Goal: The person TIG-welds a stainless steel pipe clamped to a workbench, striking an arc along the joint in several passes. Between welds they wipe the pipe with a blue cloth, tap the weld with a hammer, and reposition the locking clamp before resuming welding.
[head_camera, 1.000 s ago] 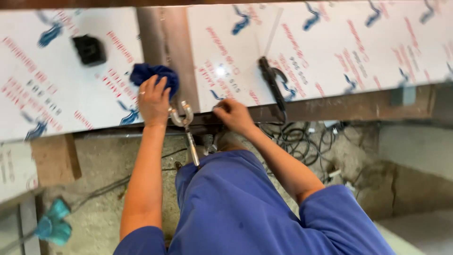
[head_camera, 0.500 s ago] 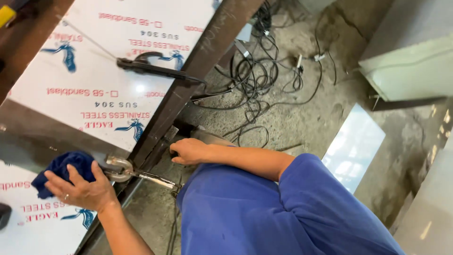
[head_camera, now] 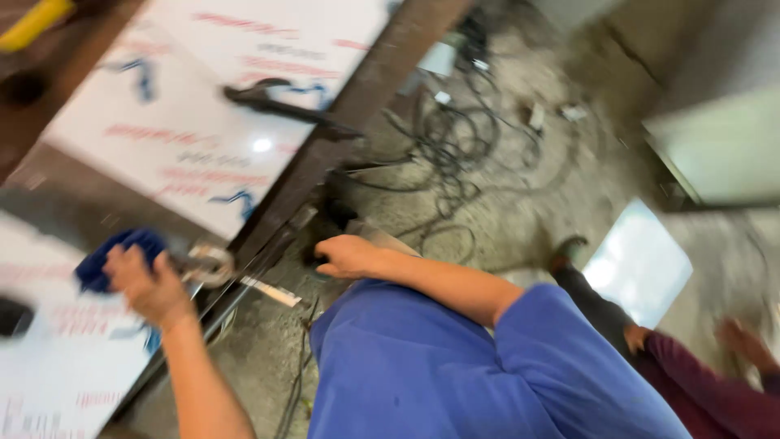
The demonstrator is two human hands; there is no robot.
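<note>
At the lower left of the frame the left hand (head_camera: 146, 286) is closed around a dark blue cloth (head_camera: 122, 254), pressing it to the film-covered steel sheet (head_camera: 195, 130) that fills the upper left; the cloth looks soft, light and easily bunched, best gripped as a wad in the palm, much as it is now; just right of that hand sits a metal locking clamp (head_camera: 213, 264), its round jaws at the sheet's edge and its bright handle (head_camera: 268, 290) slanting down to the right; the clamp reads as hard, stiff and fairly heavy for its size, best taken by the handle; the sheet itself is likely rigid, smooth and slippery under its film, with thin edges to mind; toward the middle the right hand (head_camera: 348, 255) rests, fingers curled, against the dark frame rail (head_camera: 357, 106); blur hides whether it grips anything; a black tool (head_camera: 284, 106) lies on the sheet above; tangled cables (head_camera: 455, 154) cover the concrete floor (head_camera: 520, 211) at upper centre; at lower right another person's sleeve (head_camera: 707, 382) shows.
</note>
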